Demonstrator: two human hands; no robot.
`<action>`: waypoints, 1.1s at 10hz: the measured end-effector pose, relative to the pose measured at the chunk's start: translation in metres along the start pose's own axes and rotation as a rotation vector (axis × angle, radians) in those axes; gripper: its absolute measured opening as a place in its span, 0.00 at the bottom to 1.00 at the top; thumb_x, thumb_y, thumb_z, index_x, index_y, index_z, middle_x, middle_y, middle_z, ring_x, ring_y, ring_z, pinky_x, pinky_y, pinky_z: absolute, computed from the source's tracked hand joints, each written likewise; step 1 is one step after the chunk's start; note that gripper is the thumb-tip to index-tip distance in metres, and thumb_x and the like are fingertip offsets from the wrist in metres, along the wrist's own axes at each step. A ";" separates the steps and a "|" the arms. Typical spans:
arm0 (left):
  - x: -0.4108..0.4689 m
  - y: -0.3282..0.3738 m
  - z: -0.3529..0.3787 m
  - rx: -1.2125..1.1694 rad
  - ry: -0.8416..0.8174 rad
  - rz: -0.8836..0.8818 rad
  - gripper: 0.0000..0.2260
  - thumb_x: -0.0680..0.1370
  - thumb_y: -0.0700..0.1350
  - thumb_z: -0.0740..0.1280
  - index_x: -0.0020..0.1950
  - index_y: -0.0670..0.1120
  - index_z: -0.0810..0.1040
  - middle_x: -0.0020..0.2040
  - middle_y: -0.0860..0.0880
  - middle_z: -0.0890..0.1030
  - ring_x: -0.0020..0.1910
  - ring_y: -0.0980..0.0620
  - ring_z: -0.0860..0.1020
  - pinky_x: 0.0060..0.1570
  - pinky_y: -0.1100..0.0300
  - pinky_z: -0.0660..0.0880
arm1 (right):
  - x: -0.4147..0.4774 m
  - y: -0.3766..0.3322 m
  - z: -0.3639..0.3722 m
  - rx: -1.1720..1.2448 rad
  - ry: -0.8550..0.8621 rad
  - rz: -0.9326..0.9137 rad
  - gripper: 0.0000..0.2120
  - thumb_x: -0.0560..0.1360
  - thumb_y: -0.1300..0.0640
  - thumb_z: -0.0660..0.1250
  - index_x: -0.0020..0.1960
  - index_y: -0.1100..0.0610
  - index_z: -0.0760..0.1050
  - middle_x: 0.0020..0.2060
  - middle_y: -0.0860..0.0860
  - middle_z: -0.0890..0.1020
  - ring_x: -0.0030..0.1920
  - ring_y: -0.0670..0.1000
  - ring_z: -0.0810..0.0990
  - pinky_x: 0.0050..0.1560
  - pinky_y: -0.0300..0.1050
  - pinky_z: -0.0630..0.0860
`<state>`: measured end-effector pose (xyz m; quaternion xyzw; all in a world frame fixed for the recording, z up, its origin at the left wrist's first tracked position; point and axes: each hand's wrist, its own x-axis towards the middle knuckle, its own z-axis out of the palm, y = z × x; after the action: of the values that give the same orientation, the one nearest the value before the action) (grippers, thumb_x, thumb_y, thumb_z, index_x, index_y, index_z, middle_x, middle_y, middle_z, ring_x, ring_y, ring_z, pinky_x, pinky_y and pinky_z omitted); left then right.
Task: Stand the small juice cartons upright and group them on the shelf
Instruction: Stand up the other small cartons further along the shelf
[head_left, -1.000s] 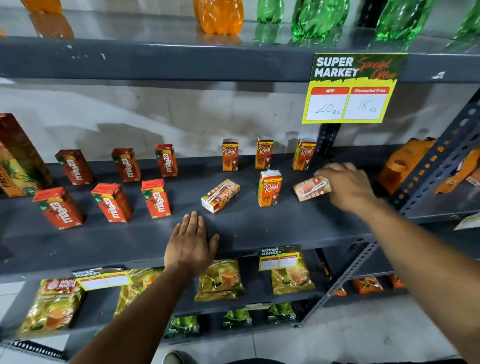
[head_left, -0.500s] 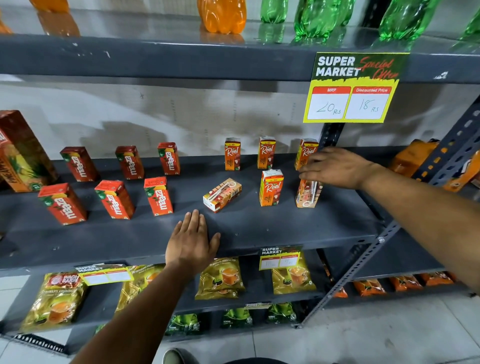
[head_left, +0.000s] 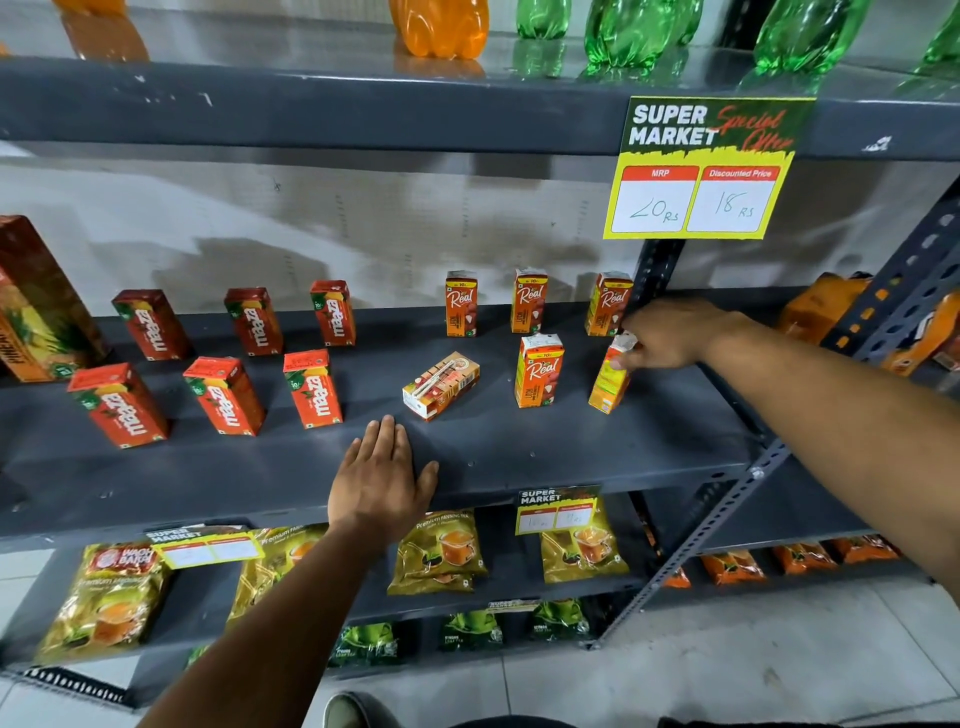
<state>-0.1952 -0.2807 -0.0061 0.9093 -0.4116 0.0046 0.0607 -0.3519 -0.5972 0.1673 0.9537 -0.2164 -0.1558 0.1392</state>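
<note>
Juice cartons labelled Real stand on the grey shelf (head_left: 519, 441): three upright along the back (head_left: 529, 301), one upright in front (head_left: 537, 370), and one lying flat on its side (head_left: 440, 384) just left of that. At the right end, the right hand (head_left: 670, 335) pinches the top of a sixth carton (head_left: 609, 382), which stands nearly upright, tilted a little, its base on the shelf. The left hand (head_left: 382, 480) lies palm down on the shelf's front edge, fingers together and holding nothing, near the fallen carton but apart from it. Six red Maaza cartons (head_left: 311, 387) stand further left.
</note>
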 end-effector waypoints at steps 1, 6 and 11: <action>0.000 0.000 0.000 0.001 -0.004 0.002 0.34 0.79 0.63 0.44 0.77 0.41 0.51 0.79 0.43 0.51 0.77 0.46 0.48 0.75 0.52 0.47 | 0.002 -0.006 0.004 0.075 -0.002 0.073 0.27 0.74 0.33 0.60 0.57 0.55 0.76 0.57 0.56 0.80 0.56 0.58 0.78 0.52 0.50 0.76; 0.003 -0.004 -0.009 -0.024 -0.078 0.042 0.34 0.80 0.63 0.46 0.77 0.41 0.50 0.79 0.43 0.49 0.77 0.47 0.47 0.75 0.52 0.46 | -0.012 -0.089 -0.039 0.322 0.453 -0.132 0.23 0.74 0.51 0.68 0.68 0.50 0.69 0.64 0.52 0.76 0.63 0.57 0.74 0.60 0.52 0.73; -0.007 -0.026 -0.005 0.023 -0.049 0.041 0.41 0.74 0.68 0.37 0.77 0.40 0.49 0.79 0.42 0.49 0.77 0.46 0.46 0.75 0.52 0.46 | 0.093 -0.202 -0.010 -0.030 0.225 -0.460 0.23 0.75 0.56 0.67 0.69 0.53 0.70 0.65 0.55 0.77 0.65 0.57 0.73 0.63 0.54 0.71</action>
<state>-0.1797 -0.2580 -0.0038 0.9012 -0.4314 -0.0117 0.0402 -0.1940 -0.4623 0.0876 0.9870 0.0258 -0.0793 0.1376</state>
